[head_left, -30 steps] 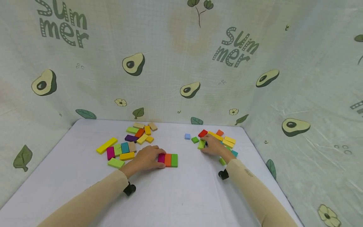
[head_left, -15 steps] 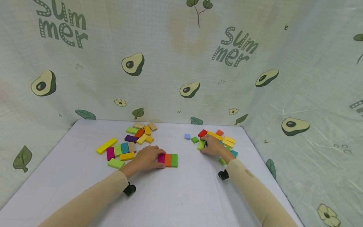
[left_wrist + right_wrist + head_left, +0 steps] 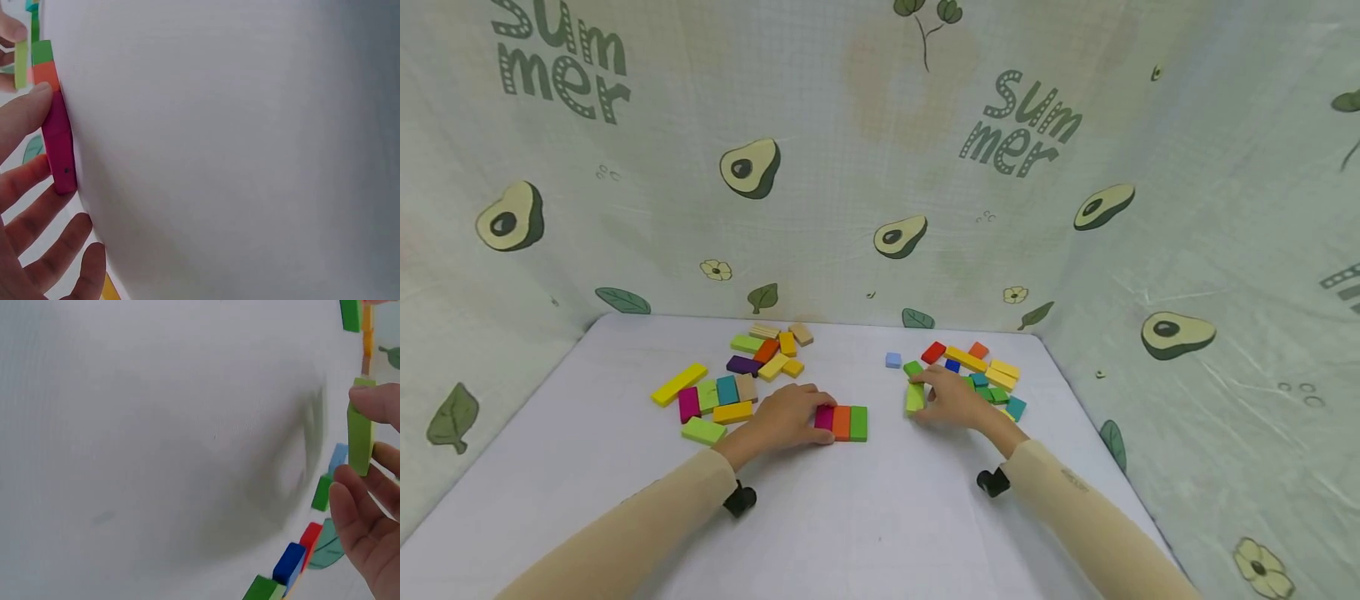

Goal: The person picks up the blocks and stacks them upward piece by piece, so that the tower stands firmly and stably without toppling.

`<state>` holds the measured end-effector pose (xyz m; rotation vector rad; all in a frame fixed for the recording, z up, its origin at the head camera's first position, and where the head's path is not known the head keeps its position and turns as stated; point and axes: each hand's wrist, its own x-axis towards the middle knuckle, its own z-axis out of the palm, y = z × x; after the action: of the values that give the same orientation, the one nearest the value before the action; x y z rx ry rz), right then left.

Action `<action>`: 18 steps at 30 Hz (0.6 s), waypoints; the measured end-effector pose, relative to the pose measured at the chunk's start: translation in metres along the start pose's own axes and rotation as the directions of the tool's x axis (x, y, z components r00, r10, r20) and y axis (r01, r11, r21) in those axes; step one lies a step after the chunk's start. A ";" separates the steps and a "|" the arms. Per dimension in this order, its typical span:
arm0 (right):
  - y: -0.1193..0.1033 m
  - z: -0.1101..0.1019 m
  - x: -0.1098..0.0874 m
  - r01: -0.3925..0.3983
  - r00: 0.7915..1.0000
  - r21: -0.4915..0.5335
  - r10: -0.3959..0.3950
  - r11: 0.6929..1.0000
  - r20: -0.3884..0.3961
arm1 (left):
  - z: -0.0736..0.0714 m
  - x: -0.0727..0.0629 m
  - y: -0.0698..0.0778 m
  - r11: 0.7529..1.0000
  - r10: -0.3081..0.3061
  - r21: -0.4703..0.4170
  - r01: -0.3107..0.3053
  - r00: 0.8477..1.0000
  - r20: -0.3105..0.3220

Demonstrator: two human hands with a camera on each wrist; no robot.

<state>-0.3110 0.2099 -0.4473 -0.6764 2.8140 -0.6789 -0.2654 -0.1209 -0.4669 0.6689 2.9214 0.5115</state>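
Three blocks stand side by side mid-table: a magenta block, an orange block and a green block. At the row's left end, my left hand holds the magenta block between thumb and fingers. In the left wrist view the thumb tip lies where the magenta block meets the orange one. Right of the row, my right hand pinches a light green block by its two ends. The right wrist view shows this light green block lifted off the cloth.
Several mixed blocks lie at the left, among them a long yellow block and a purple block. Beyond my right hand are a red block, a small light blue block and several others. Patterned cloth walls border the table.
My right hand has moved left and slightly nearer with the light green block, away from the right-hand pile, uncovering a blue block there. My left hand stays at the row.
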 end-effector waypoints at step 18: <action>-0.041 0.033 -0.005 0.191 0.978 0.000 -0.191 0.982 0.082 | 0.001 0.000 0.000 1.000 -0.014 -0.009 0.015 1.000 0.009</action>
<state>-0.2819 0.1670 -0.4575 -0.9626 2.7014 -0.6552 -0.2655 -0.1206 -0.4674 0.6468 2.9115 0.5178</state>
